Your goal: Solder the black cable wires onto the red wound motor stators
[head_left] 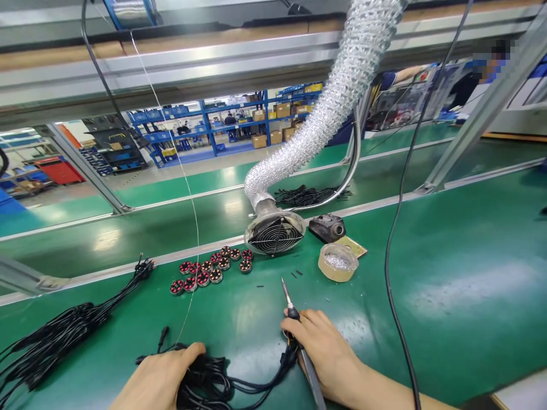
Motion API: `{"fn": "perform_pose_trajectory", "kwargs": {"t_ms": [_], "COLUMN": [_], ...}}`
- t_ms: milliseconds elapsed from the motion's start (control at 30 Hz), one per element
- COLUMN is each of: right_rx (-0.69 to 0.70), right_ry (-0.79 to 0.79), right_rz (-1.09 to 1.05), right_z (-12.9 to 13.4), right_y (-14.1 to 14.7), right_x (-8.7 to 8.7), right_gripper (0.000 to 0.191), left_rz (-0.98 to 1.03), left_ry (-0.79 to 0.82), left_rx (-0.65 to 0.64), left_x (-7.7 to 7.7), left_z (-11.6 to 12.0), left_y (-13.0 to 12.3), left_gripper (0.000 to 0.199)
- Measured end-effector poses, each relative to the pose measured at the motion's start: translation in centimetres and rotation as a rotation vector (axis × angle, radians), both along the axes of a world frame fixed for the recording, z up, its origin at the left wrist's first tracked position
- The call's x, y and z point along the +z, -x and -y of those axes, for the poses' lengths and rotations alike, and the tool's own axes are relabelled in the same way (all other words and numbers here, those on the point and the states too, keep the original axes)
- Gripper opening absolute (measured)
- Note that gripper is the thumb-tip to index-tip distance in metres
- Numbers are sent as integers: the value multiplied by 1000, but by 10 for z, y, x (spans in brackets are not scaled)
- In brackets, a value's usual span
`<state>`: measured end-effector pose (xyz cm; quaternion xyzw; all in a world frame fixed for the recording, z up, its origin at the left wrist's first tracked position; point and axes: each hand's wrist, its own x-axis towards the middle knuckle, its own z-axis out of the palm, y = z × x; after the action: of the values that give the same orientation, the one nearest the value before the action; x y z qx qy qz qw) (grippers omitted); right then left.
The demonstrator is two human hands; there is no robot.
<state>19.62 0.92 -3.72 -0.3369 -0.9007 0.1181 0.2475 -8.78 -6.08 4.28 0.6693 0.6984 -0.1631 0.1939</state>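
Note:
My right hand is closed around a soldering iron, its bare metal tip pointing away from me above the green bench. Wire ends of black cables are also at this hand, by the iron's grip; whether the fingers pinch them is hard to see. At the front edge, my left hand is closed over a coiled bundle of black cables, its fingertips partly hidden. A thin solder wire hangs from above down to that bundle. Beyond the hands lie several round motor stators with red and black windings.
A fume extractor hood on a silver duct stands at the back of the bench. Right of it are a black soldering iron stand and a tape roll holding solder scraps. More black cables lie left. A black cord hangs right.

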Motion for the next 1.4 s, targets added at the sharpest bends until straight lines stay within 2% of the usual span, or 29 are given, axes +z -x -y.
{"fn": "perform_pose_trajectory", "kwargs": {"t_ms": [167,267,333,400,533,633,733,800,900,967,1067,1133,1200,1300,1400], "right_rx": [-14,-11,30,75,170,236,325,353,332,275,208,159,95,-13,-139], "right_ry": [-32,-29,-26,-43,-101,-79,-55,-73,-154,-151,-155,-157,-145,-111,-67], "right_rz": [102,128,121,78,-79,-82,-75,-121,-120,59,81,76,67,63,85], "right_z": [-12,-17,-19,-22,-30,-36,-37,-37,-46,-60,-96,-127,-161,-209,-252], "right_y": [11,17,18,18,13,11,18,33,77,118,190,237,278,320,340], "right_x": [6,5,0,-9,-26,-26,-14,0,30,58,100,121,132,130,109], "right_gripper": [35,32,33,39,49,50,46,42,35,32,29,27,25,30,30], "left_rz": [-14,-52,-47,-35,-14,4,19,3,-110,-218,-336,-371,-405,-410,-412], "left_ry": [-30,15,36,41,3,-34,-81,-125,-204,-278,-368,-385,-376,-387,-443], "left_rx": [39,28,5,3,19,58,102,149,252,325,397,420,482,473,490], "left_x": [0,4,7,8,3,-3,-1,8,32,51,77,89,97,99,88], "left_z": [10,14,18,22,32,39,50,58,65,61,36,5,-35,-102,-168], "left_y": [2,2,1,0,-1,3,11,21,49,76,124,158,190,224,237], "left_gripper": [76,54,34,25,22,22,19,15,11,18,36,43,46,42,38]}}
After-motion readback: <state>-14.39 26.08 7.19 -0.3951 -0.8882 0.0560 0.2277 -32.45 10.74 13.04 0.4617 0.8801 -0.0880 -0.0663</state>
